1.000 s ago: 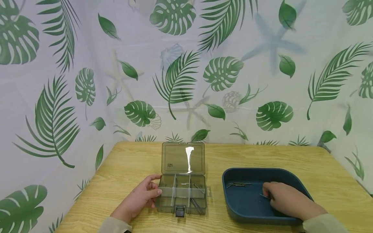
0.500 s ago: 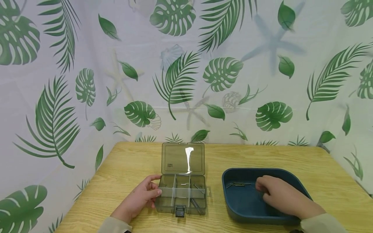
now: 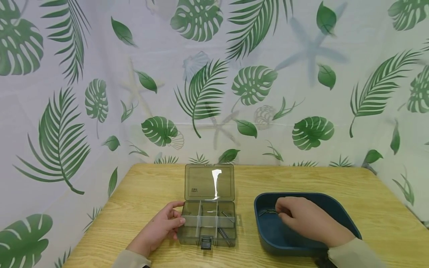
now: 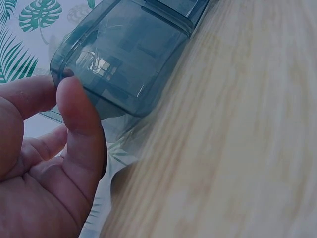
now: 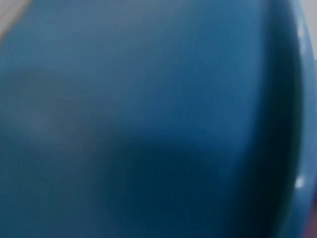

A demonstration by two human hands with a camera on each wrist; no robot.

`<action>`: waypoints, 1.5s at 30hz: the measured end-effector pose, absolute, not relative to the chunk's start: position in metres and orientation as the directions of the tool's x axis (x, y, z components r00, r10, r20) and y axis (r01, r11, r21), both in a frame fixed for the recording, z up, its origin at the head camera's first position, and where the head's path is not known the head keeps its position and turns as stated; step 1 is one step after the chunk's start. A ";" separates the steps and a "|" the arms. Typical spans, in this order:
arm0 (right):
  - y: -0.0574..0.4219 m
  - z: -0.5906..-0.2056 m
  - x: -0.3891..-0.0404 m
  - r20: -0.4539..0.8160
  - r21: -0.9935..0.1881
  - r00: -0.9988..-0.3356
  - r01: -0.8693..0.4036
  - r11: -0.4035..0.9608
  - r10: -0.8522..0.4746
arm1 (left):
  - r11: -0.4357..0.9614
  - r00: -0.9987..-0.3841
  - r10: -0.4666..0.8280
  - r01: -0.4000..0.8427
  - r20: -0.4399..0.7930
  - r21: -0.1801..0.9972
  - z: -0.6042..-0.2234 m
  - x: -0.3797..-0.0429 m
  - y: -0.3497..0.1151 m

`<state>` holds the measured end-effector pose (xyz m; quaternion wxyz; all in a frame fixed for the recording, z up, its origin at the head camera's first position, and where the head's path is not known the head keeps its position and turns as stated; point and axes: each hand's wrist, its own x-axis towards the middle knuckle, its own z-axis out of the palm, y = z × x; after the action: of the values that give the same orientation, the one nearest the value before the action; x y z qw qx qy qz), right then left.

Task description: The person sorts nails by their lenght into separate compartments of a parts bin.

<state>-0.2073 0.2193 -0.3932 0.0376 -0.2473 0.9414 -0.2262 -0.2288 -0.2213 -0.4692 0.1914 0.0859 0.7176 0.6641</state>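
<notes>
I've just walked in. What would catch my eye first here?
Probably the leaf-printed backdrop, whose big green fronds fill the upper part of the head view. Below it, a dark blue tray stands on the wooden table, with a right hand reaching into it. To its left, a left hand holds the side of a see-through box with its lid open.

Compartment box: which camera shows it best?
The head view: it takes in the whole compartment box, its lid raised, with the left hand at its side. The left wrist view has only part, cut off by the top edge; the right wrist view, mostly filled by the blue tray, shows no recognisable part of it.
</notes>
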 end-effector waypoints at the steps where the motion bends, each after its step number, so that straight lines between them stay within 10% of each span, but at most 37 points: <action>1: 0.216 -0.393 -0.207 0.055 -0.440 -0.871 -0.460 0.772 -0.488 | 0.105 -0.912 0.378 -0.130 -0.161 0.986 -0.469 -0.229 -0.222; 45: 0.074 -0.390 -0.230 0.108 -0.421 -0.892 -0.441 0.792 -0.439 | 0.123 -0.916 0.368 -0.123 -0.160 0.985 -0.469 -0.227 -0.219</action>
<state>-0.2300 0.0743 -0.3902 -0.0022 -0.2325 0.9467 -0.2230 -0.2269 -0.2186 -0.4688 0.1868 0.0845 0.7257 0.6567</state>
